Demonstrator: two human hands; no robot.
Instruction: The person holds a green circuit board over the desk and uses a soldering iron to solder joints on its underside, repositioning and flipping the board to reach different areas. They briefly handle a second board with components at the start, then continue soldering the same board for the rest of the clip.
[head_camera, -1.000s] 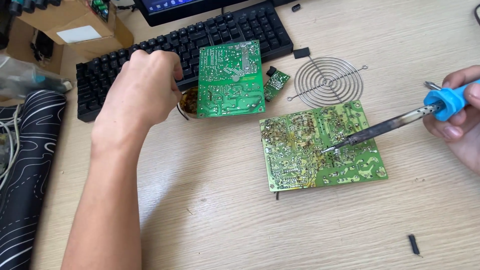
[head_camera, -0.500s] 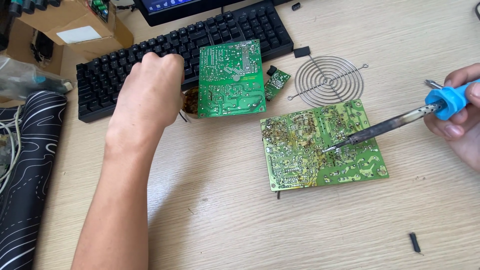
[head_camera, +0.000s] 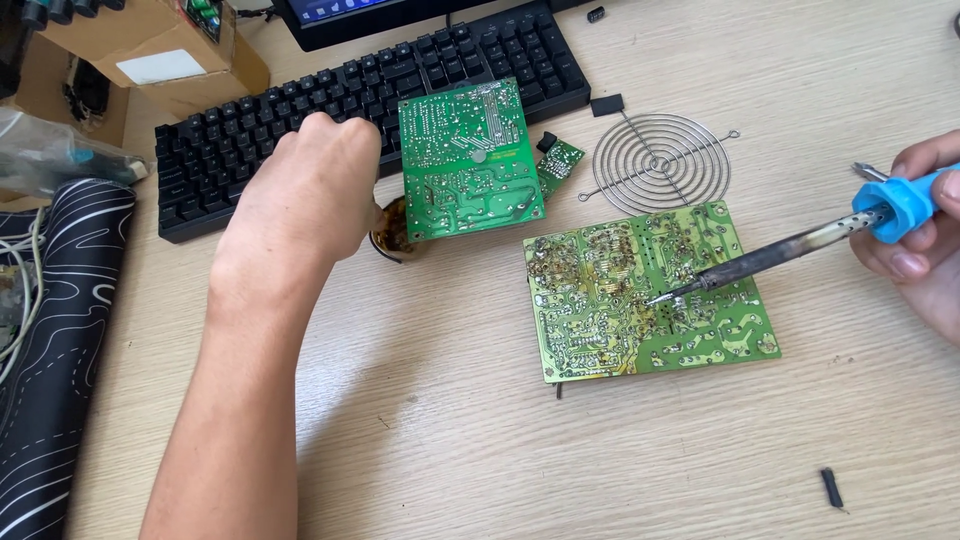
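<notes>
2 hands working: my right hand (head_camera: 925, 235) is gripping the soldering iron (head_camera: 800, 245), tip touching the circuit board (head_camera: 600, 320); my left hand (head_camera: 310, 190) is curled, contents hidden.

A brown cardboard box (head_camera: 150, 45) stands at the top left corner, behind the keyboard's left end. A white rectangular label (head_camera: 160, 66) sits on its front face. A dark-framed screen (head_camera: 345, 12), showing a strip of blue, stands at the top edge behind the keyboard.
</notes>
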